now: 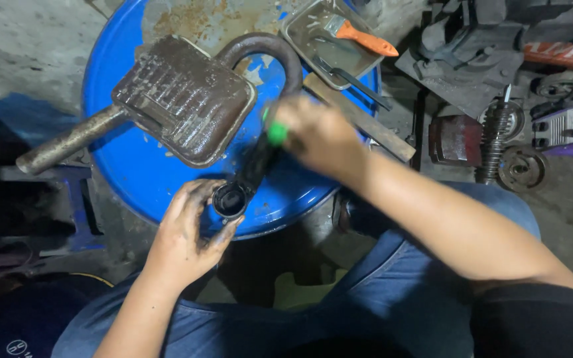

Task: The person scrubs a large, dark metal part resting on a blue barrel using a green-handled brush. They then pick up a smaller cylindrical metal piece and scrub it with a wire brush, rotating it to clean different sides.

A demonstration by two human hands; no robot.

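Note:
My left hand (187,235), smeared with dark paint, grips a small black round can (229,199) at the near rim of a blue drum lid (134,169). In my right hand (316,136) is a brush with a green handle (275,132), blurred by motion, and its black bristle end (252,169) dips toward the can's mouth. A rusty brown muffler (184,99) with a curved pipe (270,53) and a straight tailpipe (67,140) lies on the drum lid just beyond both hands.
A metal tray (300,41) holding an orange-handled brush (365,38) rests at the drum's far right edge, beside a flat metal bar (366,122). Springs, discs and machine parts (499,142) crowd the floor to the right. My knees in blue jeans (379,265) sit below.

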